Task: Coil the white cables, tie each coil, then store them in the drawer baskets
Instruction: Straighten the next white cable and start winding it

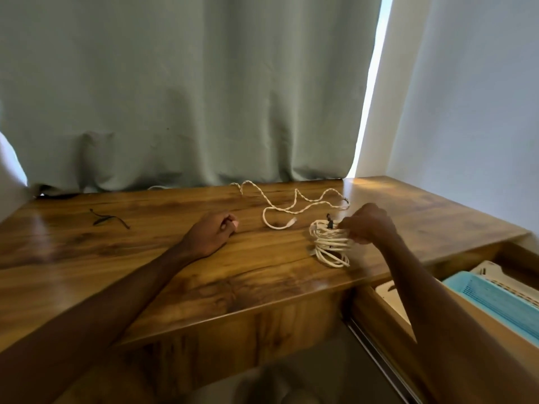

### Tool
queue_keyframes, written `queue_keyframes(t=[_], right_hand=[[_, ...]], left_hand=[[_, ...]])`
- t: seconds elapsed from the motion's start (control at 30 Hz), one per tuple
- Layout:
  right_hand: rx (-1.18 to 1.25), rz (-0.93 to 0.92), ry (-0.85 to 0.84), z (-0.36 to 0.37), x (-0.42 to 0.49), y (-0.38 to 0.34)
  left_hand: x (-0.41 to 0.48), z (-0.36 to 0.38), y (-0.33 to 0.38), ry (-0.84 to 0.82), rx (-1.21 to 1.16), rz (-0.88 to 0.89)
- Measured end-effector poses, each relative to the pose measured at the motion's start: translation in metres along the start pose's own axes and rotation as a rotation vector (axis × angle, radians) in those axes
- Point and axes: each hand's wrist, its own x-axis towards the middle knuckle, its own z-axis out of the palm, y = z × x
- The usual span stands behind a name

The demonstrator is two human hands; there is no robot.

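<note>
Right hand (369, 224) grips coil (329, 243); left hand (211, 234) fingers (229, 221) curled, contents unclear.

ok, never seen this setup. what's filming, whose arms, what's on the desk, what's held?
No machine here: one camera worn on a person's head looks down at their bare arms. The right hand grips a coiled white cable with a dark tie on it. The left hand rests curled on the wooden desk, nothing visible in it. A loose white cable and a spare dark tie lie on the desk. The open drawer at right holds a blue basket and a white basket.
</note>
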Motion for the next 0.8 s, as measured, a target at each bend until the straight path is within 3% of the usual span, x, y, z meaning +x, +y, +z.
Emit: queue_keyframes(t=[0.17,0.33,0.47,0.63,0.8], right_hand=[[-0.018,-0.010,-0.008,0.009,0.001,0.006],[0.063,0.063,-0.130,-0.001,0.005,0.000],[0.063,-0.021,-0.062,0.006,0.012,0.000],[-0.154,-0.161,0.151,0.021,0.010,-0.022],[-0.144,-0.382,0.164,0.037,0.005,-0.074]], left_hand=[[-0.002,0.000,-0.005,0.014,0.018,-0.005],[-0.001,0.000,-0.008,0.006,0.012,-0.007],[-0.001,0.000,-0.010,0.019,0.004,0.004],[-0.003,-0.002,-0.007,0.012,-0.005,0.002],[-0.003,-0.004,-0.011,0.015,-0.016,-0.023]])
